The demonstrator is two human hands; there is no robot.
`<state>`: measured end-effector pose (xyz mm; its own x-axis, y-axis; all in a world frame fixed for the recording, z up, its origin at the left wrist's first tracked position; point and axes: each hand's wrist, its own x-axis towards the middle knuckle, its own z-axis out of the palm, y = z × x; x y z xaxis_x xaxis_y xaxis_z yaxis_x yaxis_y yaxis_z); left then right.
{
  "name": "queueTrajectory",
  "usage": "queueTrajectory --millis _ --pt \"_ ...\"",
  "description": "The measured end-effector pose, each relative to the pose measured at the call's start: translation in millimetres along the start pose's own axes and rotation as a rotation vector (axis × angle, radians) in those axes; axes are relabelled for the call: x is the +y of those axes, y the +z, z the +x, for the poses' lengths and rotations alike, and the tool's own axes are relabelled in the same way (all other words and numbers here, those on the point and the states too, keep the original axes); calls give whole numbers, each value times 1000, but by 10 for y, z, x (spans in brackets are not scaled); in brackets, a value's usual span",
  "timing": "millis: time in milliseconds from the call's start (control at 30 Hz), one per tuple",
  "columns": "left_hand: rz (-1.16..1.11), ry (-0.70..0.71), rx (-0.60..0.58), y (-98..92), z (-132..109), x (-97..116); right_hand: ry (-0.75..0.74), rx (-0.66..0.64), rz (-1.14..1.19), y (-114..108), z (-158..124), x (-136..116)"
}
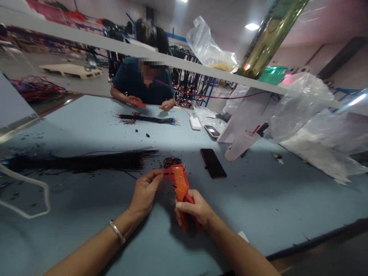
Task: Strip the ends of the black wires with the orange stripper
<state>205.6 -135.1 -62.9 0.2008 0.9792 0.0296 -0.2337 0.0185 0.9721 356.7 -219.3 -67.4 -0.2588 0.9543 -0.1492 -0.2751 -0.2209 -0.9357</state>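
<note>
My right hand is wrapped round the handles of an orange wire stripper, holding it upright over the blue table. My left hand pinches at the stripper's jaw with thumb and forefinger; whatever thin wire it holds is too small to make out. A long bundle of black wires lies flat just beyond my left hand, with a small heap of stripped bits behind the tool.
A black phone lies right of the tool. Across the table a seated person works with a red tool beside another wire bundle. A white device, a second phone and plastic bags fill the right side. A white cord loops at left.
</note>
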Motion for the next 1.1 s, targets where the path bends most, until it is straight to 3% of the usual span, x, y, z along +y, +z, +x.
queueTrajectory --millis 233,400,600,767,1100 --pt "-23 -38 30 16 13 20 33 18 -6 6 15 12" --pt "26 -20 12 7 21 -6 21 122 26 33 23 22" --pt "158 32 25 -16 34 -15 25 19 48 8 5 -14" --pt "249 74 76 -45 44 -3 22 -15 205 -45 -39 -24" --pt "221 68 84 -63 30 3 14 -55 215 -100 -39 2"
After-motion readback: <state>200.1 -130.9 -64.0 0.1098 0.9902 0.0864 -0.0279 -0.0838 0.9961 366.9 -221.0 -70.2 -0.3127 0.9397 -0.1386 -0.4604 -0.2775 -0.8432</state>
